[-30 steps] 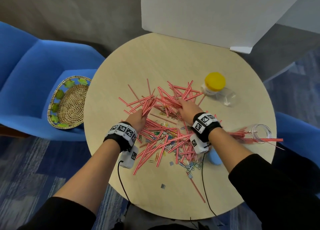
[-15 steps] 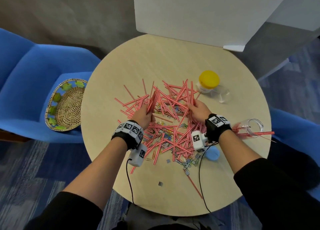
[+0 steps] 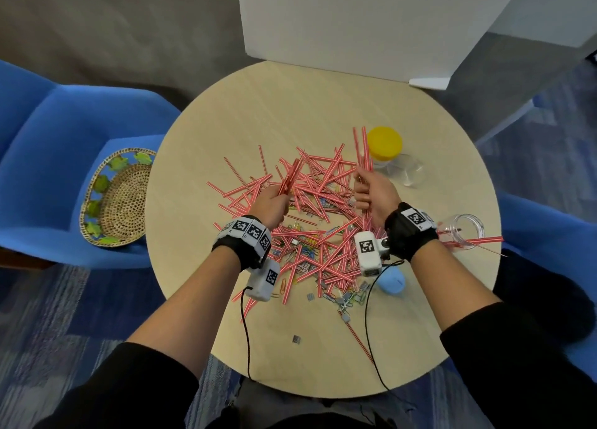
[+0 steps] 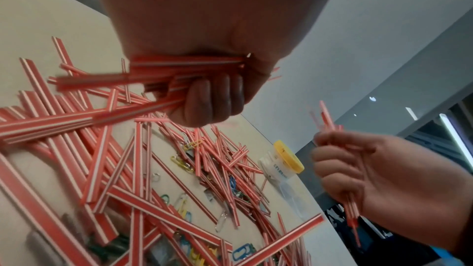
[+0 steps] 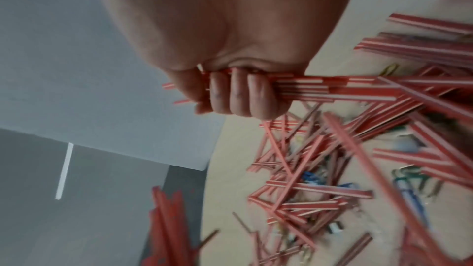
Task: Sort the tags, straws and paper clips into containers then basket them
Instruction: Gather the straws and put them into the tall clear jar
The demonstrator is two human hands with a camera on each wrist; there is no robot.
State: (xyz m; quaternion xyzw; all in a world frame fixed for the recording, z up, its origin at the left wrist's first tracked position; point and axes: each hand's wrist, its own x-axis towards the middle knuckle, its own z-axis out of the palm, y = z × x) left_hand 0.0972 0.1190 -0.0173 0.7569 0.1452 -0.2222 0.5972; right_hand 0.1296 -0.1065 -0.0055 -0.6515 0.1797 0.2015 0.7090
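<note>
A heap of red-and-white striped straws [image 3: 323, 234] mixed with coloured paper clips [image 3: 303, 251] and small grey tags [image 3: 296, 339] covers the middle of the round table [image 3: 290, 111]. My left hand [image 3: 271, 202] grips a bundle of straws [image 3: 292, 176] lifted above the heap; the left wrist view shows its fingers [image 4: 212, 98] curled round them. My right hand [image 3: 371, 192] grips another bundle [image 3: 363, 150] held nearly upright, its fingers [image 5: 238, 94] wrapped round the straws [image 5: 332, 88]. A clear jar [image 3: 465, 231] lying on its side at the right edge holds several straws.
A yellow-lidded clear container [image 3: 386, 144] lies past the right hand. A blue lid [image 3: 392, 281] sits near the right wrist. A woven basket [image 3: 116, 199] rests on the blue chair [image 3: 48, 137] to the left. A white board [image 3: 355, 24] stands at the table's far edge.
Both hands have closed on bundles of straws and lifted them off the heap. The right hand has turned its bundle from flat to nearly upright.
</note>
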